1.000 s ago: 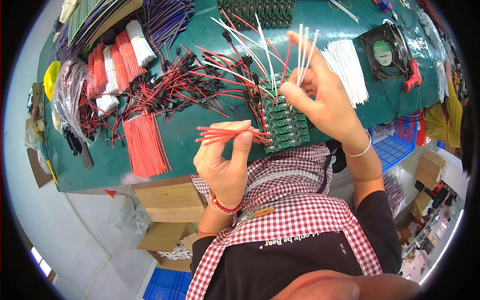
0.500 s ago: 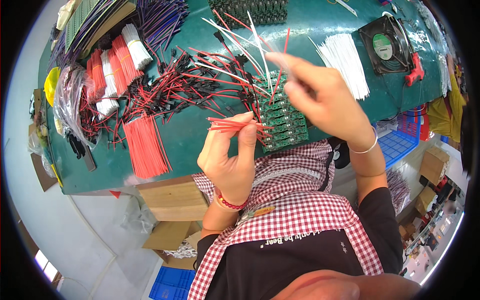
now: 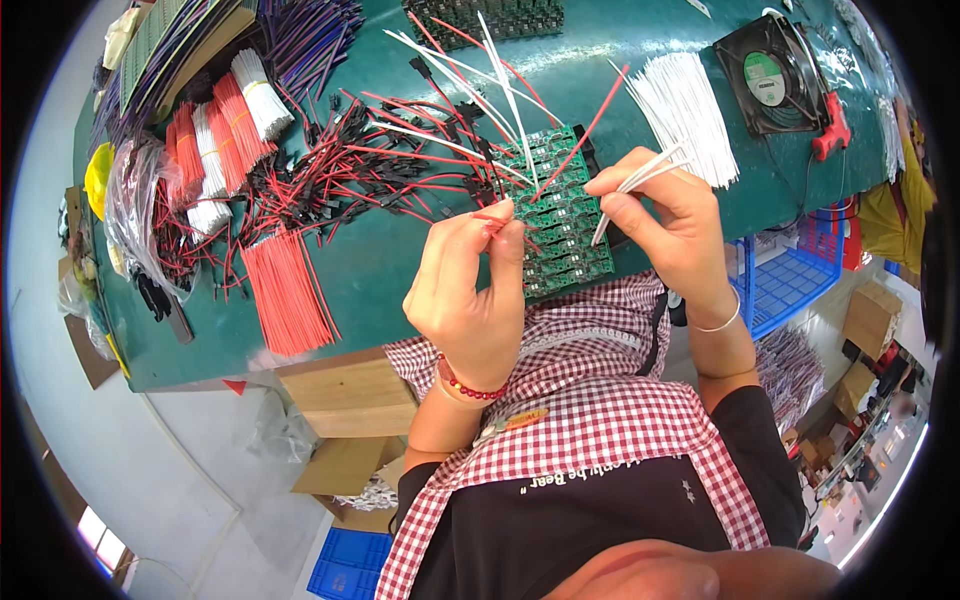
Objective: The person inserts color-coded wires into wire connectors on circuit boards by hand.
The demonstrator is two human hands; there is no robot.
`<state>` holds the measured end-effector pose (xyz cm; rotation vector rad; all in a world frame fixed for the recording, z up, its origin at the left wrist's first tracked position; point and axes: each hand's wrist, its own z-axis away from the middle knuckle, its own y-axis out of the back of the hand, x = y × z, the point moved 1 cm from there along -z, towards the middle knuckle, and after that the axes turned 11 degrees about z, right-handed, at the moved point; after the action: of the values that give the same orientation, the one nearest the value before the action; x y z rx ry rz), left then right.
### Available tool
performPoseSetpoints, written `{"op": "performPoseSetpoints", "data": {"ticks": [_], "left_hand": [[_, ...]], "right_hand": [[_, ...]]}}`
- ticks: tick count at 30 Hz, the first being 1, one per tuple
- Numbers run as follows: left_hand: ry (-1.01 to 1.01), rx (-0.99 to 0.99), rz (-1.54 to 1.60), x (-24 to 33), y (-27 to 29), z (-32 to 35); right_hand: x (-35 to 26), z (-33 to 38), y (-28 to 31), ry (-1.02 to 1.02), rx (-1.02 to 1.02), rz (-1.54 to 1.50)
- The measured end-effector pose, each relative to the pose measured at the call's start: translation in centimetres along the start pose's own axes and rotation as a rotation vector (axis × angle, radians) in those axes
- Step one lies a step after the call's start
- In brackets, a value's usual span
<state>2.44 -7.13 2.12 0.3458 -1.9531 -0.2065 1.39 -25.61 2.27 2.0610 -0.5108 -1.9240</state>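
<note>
A green circuit board panel (image 3: 560,262) lies at the table edge in front of me, with several red and white wires standing up from its far part. My left hand (image 3: 465,275) is at the panel's left side, thumb and fingertips closed on a few short red wires (image 3: 492,220). On the other side, my right hand (image 3: 672,225) pinches several white wires (image 3: 640,178), their lower ends hanging over the panel's right edge. One red wire (image 3: 590,125) slants up to the right from the panel, between the hands.
Red wires with black connectors (image 3: 350,170) are heaped left of the panel. A red wire bundle (image 3: 288,295) lies nearer me. White wires (image 3: 690,115) are spread to the right, beside a black fan (image 3: 768,80) and a red-handled tool (image 3: 830,130). More boards (image 3: 490,22) lie behind.
My right hand has come down and right, off the panel's far part, and white wires now show in its fingers. My left hand has shifted slightly up and right with the red wires.
</note>
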Motion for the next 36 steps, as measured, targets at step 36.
{"op": "performPoseSetpoints", "data": {"ticks": [36], "left_hand": [[0.056,-0.010,0.016,-0.6,-0.9,-0.4]], "right_hand": [[0.7,-0.2,-1.3,-0.035,-0.032,-0.022]]}}
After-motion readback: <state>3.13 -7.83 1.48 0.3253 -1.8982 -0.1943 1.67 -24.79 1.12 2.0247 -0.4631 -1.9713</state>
